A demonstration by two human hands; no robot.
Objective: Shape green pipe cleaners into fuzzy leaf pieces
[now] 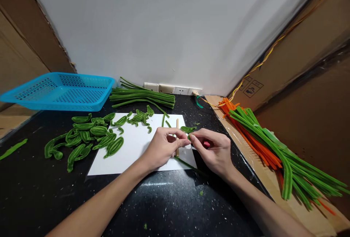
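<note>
My left hand and my right hand meet fingertip to fingertip over the right part of a white paper sheet. Both pinch a small bit of green pipe cleaner, mostly hidden by the fingers. Below the left hand, another length of green pipe cleaner slants out across the paper's edge. A thin wooden stick stands out behind the left fingers. Part of a red-pink object shows by the right hand's fingers. Just beyond them lies a looped green leaf shape.
Many leaf shapes bent from green pipe cleaner lie left, partly on the paper. A blue basket stands behind them. Straight dark green pipe cleaners lie by the wall sockets. Bright green and orange bundles rest on cardboard at right.
</note>
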